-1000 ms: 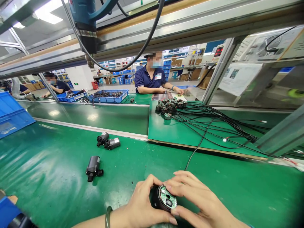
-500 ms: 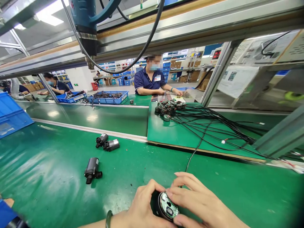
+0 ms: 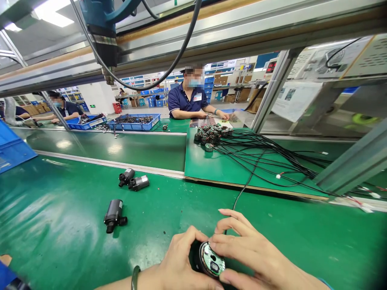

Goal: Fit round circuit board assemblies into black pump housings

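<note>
My upper right fingers (image 3: 235,224) have spread wider apart beside the circuit board (image 3: 207,253), and the black housing (image 3: 197,259) came slightly nearer to me. At far left, one person's arm (image 3: 45,118) now reaches farther leftward.

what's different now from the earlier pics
The round part has shifted slightly nearer, and the upper fingers of the right hand have spread a little. Nothing was taken hold of or let go: that hand and the left hand stay on it. The three black housings haven't moved.
</note>
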A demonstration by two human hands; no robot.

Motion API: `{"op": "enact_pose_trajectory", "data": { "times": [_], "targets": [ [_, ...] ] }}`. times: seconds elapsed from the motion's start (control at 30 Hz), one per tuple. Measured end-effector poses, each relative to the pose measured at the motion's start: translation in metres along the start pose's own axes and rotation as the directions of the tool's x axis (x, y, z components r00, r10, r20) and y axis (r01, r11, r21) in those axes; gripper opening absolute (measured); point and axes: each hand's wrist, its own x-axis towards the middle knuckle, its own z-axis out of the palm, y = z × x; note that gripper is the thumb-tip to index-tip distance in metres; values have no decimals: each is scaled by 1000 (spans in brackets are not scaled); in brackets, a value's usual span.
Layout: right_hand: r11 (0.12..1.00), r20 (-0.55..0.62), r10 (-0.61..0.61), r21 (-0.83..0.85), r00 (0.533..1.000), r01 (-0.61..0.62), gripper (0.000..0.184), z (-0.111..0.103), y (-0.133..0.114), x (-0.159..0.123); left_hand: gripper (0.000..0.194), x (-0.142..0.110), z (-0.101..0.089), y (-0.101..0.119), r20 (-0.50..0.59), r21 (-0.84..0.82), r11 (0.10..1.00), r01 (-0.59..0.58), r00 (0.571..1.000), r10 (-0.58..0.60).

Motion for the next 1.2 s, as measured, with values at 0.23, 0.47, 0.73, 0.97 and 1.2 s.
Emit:
{"op": "enact_pose_trajectory", "data": {
  "times": [0.23, 0.47, 0.73, 0.97, 1.2],
  "targets": [
    [995, 8, 15, -100, 1000, -14, 55, 4, -1, -1, 67, 3, 0, 8, 28, 18, 993, 113, 993, -114],
    [997, -69, 4, -74, 998, -9, 41, 1, -10, 9, 63, 4, 3, 7, -31, -1, 996, -94, 995, 94],
    [994, -70, 37, -96, 997, -43, 39, 7, -6, 2, 62, 4, 0, 10, 3, -24, 1000, 19, 1000, -18],
    [947, -13, 146, -286, 989, -144, 65, -1, -7, -4, 63, 6, -3, 20, -81, 23, 1000, 9, 997, -7],
    [819, 286, 471, 210, 834, -534, 27, 8, -6, -13, 69, 3, -8, 17, 0, 35, 999, -24, 1000, 24]
  ]
}}
